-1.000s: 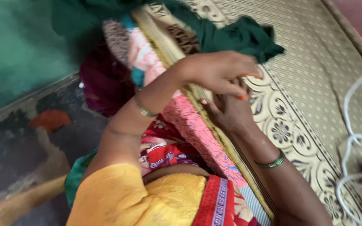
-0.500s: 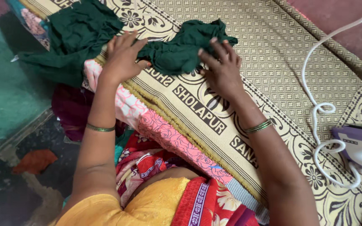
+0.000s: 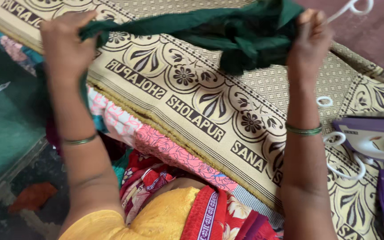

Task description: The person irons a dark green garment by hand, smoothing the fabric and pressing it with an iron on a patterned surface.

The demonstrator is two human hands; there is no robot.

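Observation:
A dark green cloth (image 3: 210,31) is stretched between my two hands above a beige patterned mat (image 3: 210,89). My left hand (image 3: 65,46) grips its left end, raised near the mat's near edge. My right hand (image 3: 310,40) grips the bunched right end higher up over the mat. The middle of the cloth sags and folds below my right hand. Thin bangles circle both wrists.
A white and purple clothes iron (image 3: 370,138) rests at the right on the mat, its white coiled cord (image 3: 343,164) looping beside my right forearm. Pink floral bedding (image 3: 156,146) lies under the mat's edge. A green floor covering (image 3: 5,124) is at the left.
Both hands were pressing on the green cloth lying on the mat; now they have lifted it and pulled it taut between them. The view has moved closer to the mat.

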